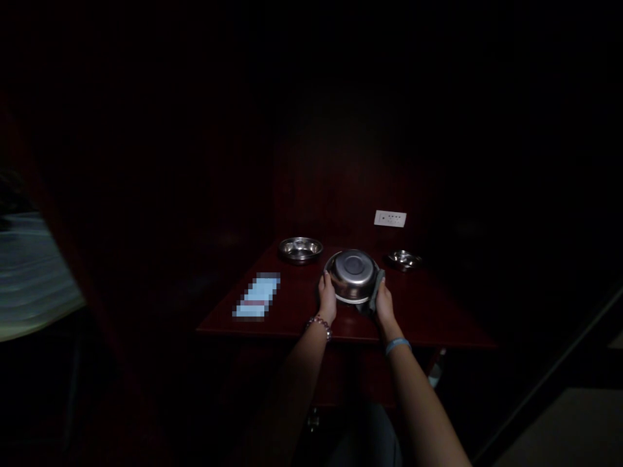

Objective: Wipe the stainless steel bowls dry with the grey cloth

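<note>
A shiny steel bowl [353, 275] is held over the dark red table, its rounded underside and base ring turned up toward me. My left hand [327, 299] grips the bowl's left edge, fingers closed on it. On the opposite side, my right hand [384, 303] is closed on the rim with a dark grey-green cloth [376, 293] pressed between palm and metal. Part of the cloth hangs below the bowl. The fingers under the bowl are hidden.
Behind and left stands a wider steel bowl [300, 250]; a smaller steel bowl [404, 260] sits at the back right. A blurred pale blue rectangle [257, 296] lies on the table [292, 321] at left. A white socket panel [390, 218] is on the back wall.
</note>
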The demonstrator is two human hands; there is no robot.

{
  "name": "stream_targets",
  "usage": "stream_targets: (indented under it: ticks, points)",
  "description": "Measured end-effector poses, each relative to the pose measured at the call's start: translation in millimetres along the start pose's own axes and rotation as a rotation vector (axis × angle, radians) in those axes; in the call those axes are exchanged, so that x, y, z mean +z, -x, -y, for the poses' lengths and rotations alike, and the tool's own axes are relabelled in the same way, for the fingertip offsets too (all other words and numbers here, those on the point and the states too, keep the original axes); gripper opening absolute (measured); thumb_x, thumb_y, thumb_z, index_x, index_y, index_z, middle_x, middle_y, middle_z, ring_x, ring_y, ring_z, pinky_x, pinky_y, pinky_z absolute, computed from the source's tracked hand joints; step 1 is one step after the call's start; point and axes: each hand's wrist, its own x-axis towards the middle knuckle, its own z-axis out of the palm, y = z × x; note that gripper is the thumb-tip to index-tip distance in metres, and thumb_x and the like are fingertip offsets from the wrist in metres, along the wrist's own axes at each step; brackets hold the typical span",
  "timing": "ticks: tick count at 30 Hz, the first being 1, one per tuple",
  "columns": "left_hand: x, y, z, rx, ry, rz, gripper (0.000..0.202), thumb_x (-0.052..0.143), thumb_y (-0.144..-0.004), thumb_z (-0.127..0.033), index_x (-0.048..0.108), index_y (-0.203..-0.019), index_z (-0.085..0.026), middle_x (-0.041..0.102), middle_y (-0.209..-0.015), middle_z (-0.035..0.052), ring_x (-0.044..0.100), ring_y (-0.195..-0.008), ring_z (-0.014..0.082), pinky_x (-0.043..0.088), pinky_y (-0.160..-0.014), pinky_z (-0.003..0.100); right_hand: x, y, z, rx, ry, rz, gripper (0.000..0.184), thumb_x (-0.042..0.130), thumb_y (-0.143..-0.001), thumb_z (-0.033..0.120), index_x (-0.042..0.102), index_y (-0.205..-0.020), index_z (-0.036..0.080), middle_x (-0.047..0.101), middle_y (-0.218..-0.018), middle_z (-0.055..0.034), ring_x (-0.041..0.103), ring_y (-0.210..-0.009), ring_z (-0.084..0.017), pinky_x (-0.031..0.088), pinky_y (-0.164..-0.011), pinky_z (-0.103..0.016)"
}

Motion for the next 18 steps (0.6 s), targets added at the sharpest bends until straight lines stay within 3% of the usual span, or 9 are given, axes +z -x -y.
stream_targets:
  ticks: [4, 13, 18]
  points:
    - [-2.2, -2.6, 3.5, -0.025, 0.034, -0.055, 0.033, 0.051, -0.098, -0.044, 0.069, -0.111, -0.019, 0.067, -0.133, 0.0138, 0.060, -0.128, 0.0235, 0.042, -0.114, 0.040, -0.3, -1.1, -2.3, 0.004, -0.014, 0.096, 0.060, 0.053, -0.089, 0.066, 0.074, -0.107, 0.013, 0.079, -0.106, -0.0114, 0.072, -0.105, -0.022, 0.051, -0.100, -0.033]
    - [-1.1, -2.7, 0.8, -0.075, 0.084, -0.072, 0.038, 0.044, -0.102, -0.044, 0.062, -0.124, -0.019, 0.062, -0.140, 0.0134, 0.062, -0.125, 0.0200, 0.044, -0.112, 0.038, 3.9, -4.9, -7.2, 0.031, -0.060, 0.150, 0.059, 0.059, -0.085, 0.068, 0.076, -0.105, 0.015, 0.079, -0.107, -0.0087, 0.072, -0.107, -0.022, 0.050, -0.103, -0.033]
    - [0.4, -2.9, 3.5, -0.043, 0.095, 0.038, 0.036, 0.050, -0.099, -0.045, 0.065, -0.120, -0.020, 0.066, -0.135, 0.0126, 0.064, -0.123, 0.0214, 0.043, -0.113, 0.041, 1.3, -7.2, -8.0, 0.049, -0.060, 0.108, 0.063, 0.056, -0.086, 0.070, 0.074, -0.106, 0.014, 0.079, -0.105, -0.0095, 0.073, -0.102, -0.022, 0.052, -0.099, -0.034]
